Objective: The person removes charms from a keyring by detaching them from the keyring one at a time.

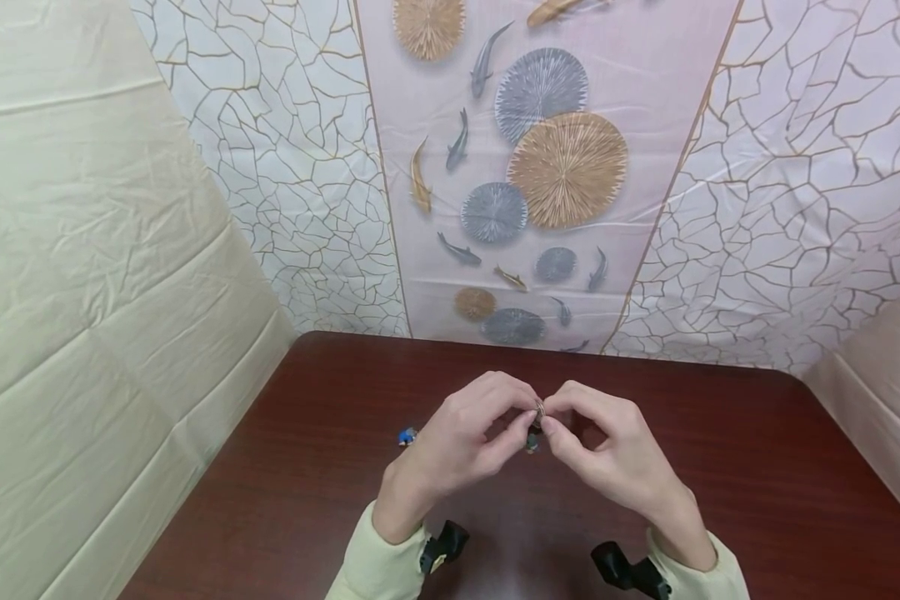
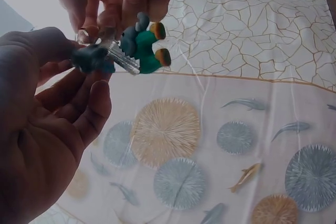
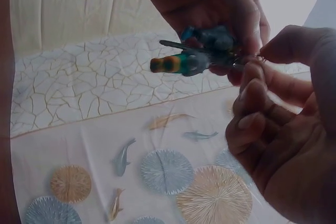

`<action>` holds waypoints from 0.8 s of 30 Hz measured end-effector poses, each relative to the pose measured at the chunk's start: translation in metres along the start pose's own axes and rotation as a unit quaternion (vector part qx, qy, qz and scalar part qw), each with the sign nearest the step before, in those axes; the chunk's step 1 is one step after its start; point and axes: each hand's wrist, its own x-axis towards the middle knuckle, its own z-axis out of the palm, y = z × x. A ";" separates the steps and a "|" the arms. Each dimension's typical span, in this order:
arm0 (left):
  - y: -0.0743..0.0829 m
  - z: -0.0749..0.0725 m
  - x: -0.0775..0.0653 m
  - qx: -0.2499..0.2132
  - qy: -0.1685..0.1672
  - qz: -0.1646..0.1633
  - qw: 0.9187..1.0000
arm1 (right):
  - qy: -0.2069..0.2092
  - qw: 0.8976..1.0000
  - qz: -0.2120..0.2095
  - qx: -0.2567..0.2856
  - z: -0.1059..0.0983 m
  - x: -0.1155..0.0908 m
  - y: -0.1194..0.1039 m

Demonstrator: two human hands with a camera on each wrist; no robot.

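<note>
Above the table, my left hand [image 1: 465, 429] and right hand [image 1: 607, 442] meet fingertip to fingertip at a small metal key ring [image 1: 540, 410]. Thumb and forefinger of each hand pinch it from opposite sides. From the ring hang silver keys [image 2: 123, 60] and a small green figure charm [image 2: 148, 51] with orange-brown ends. A second, dark bluish charm [image 3: 212, 39] lies close to my left fingers in the right wrist view. One key [image 3: 176, 44] points away from the hands between the two charms. Fingers hide part of the ring.
Beside my left wrist, a small blue-and-white object [image 1: 407, 436] shows against the dark red-brown table [image 1: 330, 392]. A patterned cloth [image 1: 330, 167] hangs behind the table, and plain cream cloth [image 1: 120, 292] lines the left side. Black wrist cameras [image 1: 450, 542] sit on both sleeves.
</note>
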 end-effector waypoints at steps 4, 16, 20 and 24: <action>0.000 0.001 0.000 0.016 0.000 0.007 1.000 | -0.002 1.000 0.023 -0.017 -0.001 -0.001 -0.002; 0.002 0.002 0.000 0.022 0.025 -0.031 0.999 | 0.004 1.000 -0.014 0.010 -0.001 0.002 -0.003; 0.002 0.003 -0.001 -0.010 0.023 -0.041 0.999 | 0.000 1.000 -0.021 0.020 -0.001 0.002 -0.003; 0.002 0.004 0.000 -0.030 0.016 -0.032 0.999 | -0.001 0.999 -0.014 0.031 -0.001 0.001 -0.002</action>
